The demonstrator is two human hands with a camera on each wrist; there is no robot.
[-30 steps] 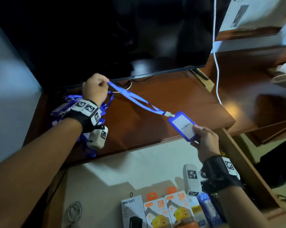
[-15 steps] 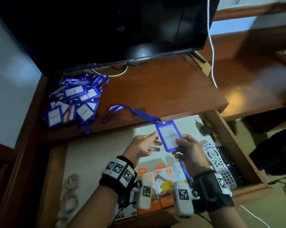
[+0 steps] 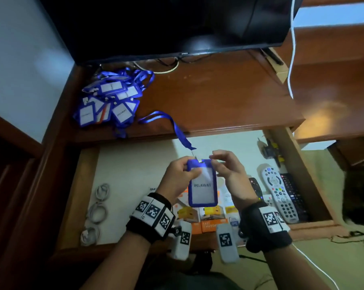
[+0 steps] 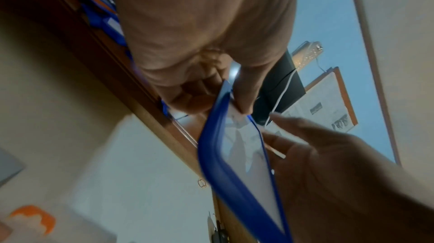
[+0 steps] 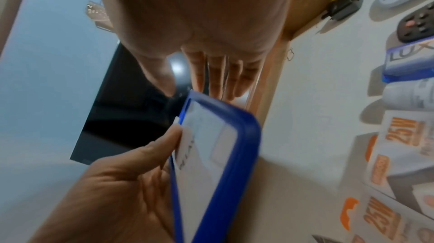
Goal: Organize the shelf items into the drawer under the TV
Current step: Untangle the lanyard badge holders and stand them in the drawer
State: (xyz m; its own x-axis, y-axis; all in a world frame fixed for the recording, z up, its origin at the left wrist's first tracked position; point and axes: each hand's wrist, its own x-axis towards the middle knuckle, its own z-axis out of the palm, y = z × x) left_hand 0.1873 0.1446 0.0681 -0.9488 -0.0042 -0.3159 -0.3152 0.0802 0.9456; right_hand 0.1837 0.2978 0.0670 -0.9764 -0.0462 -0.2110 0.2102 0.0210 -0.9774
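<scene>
Head view: at frame centre, over the open drawer (image 3: pixel 315 181), the left hand (image 3: pixel 178 178) grips the badge (image 3: pixel 202 186) by its top corner; the right hand (image 3: pixel 229 172) pinches at the clip. The lanyard (image 3: pixel 170 124) trails up onto the shelf (image 3: pixel 218 97).

Left wrist view: thumb and fingers clamp the badge (image 4: pixel 244 154) edge.

Right wrist view: fingers (image 5: pixel 218 78) reach past the badge (image 5: pixel 216 154) top. Best gather the strap before lowering, lest it snag.

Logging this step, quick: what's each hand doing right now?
Left hand: holding the blue badge holder near its top.
Right hand: fingers loosely curled at the holder's top clip; grip cannot be told.
</scene>
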